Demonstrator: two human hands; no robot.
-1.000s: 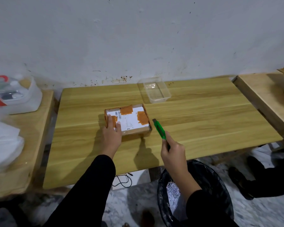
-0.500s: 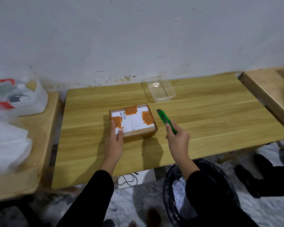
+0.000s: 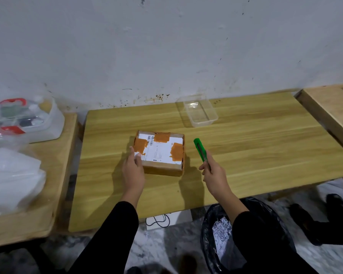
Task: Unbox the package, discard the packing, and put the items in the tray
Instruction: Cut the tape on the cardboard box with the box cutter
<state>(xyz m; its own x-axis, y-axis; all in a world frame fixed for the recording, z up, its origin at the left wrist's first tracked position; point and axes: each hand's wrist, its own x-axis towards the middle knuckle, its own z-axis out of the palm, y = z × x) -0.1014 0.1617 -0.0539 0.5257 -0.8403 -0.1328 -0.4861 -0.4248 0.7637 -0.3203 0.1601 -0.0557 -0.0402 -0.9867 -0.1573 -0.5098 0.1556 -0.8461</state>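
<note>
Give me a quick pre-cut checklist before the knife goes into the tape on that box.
1. Cardboard box steadied: ok, left hand rests on its near-left corner.
2. Green utility knife gripped: ok, in the right hand, beside the box, not touching it.
3. Blade extended: cannot tell.
4. Left fingers clear of the cut line: not ok, they lie on the taped top.
5. Clear tray ready: ok, empty, behind the box.
6. Bin reachable: ok, below the table edge.
</note>
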